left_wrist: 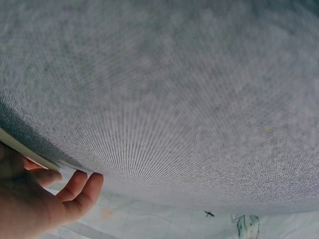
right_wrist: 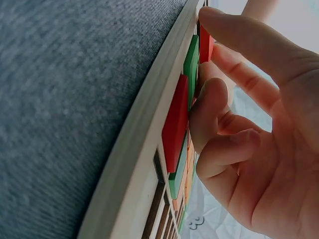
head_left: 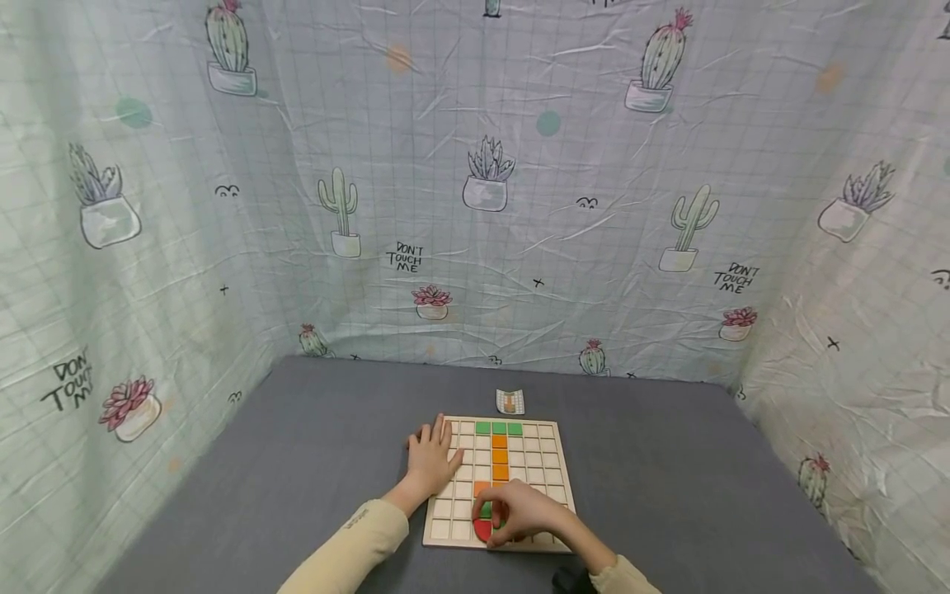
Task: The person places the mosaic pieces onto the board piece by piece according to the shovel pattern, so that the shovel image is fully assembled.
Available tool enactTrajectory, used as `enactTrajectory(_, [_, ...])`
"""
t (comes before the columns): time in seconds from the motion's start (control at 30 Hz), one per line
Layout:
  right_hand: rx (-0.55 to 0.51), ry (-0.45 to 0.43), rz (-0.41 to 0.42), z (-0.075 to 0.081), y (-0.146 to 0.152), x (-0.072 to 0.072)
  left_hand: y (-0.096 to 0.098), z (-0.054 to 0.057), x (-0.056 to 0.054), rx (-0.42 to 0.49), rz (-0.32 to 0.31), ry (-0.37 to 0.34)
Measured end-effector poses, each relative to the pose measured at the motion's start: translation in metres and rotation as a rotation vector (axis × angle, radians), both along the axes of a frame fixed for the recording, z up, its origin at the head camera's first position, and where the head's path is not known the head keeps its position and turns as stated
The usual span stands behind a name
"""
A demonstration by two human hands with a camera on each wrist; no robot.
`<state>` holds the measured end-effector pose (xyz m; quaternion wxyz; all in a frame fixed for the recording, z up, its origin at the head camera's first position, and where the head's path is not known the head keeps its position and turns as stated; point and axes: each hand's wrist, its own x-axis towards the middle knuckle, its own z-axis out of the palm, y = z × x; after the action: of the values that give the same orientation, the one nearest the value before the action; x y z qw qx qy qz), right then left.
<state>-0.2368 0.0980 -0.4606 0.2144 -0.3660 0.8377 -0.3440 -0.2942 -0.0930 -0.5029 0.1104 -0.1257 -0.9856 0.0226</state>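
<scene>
A wooden grid board lies on the grey surface, with coloured pieces in its squares. My left hand rests on the board's left side with the fingers spread. In the left wrist view its fingers reach past the board's edge. At the near edge, my right hand pinches a red piece with a rounded side between thumb and fingers. In the right wrist view this red piece stands beside a flat green piece. Another red piece sits closer, under the curled fingers.
Green pieces line the board's far row, with orange pieces in a column below them. A small printed card lies behind the board. A black object shows by the right sleeve. Cactus-print curtains surround the table.
</scene>
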Motion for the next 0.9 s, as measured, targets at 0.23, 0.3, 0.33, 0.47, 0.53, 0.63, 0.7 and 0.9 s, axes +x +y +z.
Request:
enactTrajectory(0.23, [0.023, -0.016, 0.002, 0.0024, -0.0011, -0.0006, 0.0000, 0.0018, 0.0007, -0.006, -0.003, 0.005])
enactTrajectory(0.3, [0.030, -0.024, -0.004, 0.0026, -0.0010, -0.0010, -0.0003, 0.0019, 0.0007, -0.007, -0.003, 0.009])
enactTrajectory(0.33, [0.032, -0.028, -0.006, 0.0025, -0.0010, -0.0010, -0.0004, 0.0020, 0.0009, -0.009, -0.003, 0.008])
enactTrajectory(0.47, [0.022, -0.038, -0.017, 0.0011, -0.0012, -0.0002, -0.0008, 0.0031, 0.0015, -0.013, -0.003, 0.000])
enactTrajectory(0.53, [0.008, -0.036, -0.021, 0.0001, -0.0017, 0.0007, -0.0008, 0.0040, 0.0018, -0.013, -0.001, -0.001])
enactTrajectory(0.63, [-0.006, -0.016, -0.034, -0.0010, -0.0028, 0.0019, -0.0006, 0.0058, 0.0022, -0.007, 0.000, 0.011])
enactTrajectory(0.7, [-0.007, -0.005, -0.043, -0.0013, -0.0031, 0.0025, -0.0004, 0.0060, 0.0021, -0.005, 0.001, 0.010])
enactTrajectory(0.9, [-0.005, -0.023, -0.055, -0.0015, -0.0033, 0.0024, -0.0005, 0.0058, 0.0019, 0.008, -0.012, 0.002])
